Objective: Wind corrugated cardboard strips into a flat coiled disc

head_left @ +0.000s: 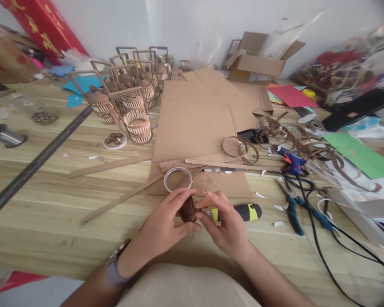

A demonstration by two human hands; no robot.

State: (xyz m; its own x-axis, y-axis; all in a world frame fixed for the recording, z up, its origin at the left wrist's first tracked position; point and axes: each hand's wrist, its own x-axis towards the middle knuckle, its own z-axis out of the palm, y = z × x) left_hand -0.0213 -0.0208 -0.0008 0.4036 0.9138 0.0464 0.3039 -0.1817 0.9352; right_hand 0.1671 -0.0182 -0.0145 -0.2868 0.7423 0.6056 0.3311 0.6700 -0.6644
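The left hand (160, 228) gripped the brown piece (187, 209) as the right hand (226, 225) pinched its end, where too hard a twist could have cracked it

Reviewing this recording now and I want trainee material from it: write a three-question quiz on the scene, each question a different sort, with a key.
1. True or false: the wristwatch is worn on the right wrist.
2. What is the left hand holding? a) a metal spool; b) a small dark-brown object; c) a sheet of red paper.
3. Fill in the colour: the pliers, below the glue gun in the picture, have black and ____ handles.

Key:
1. False; the wristwatch is on the left.
2. b
3. blue
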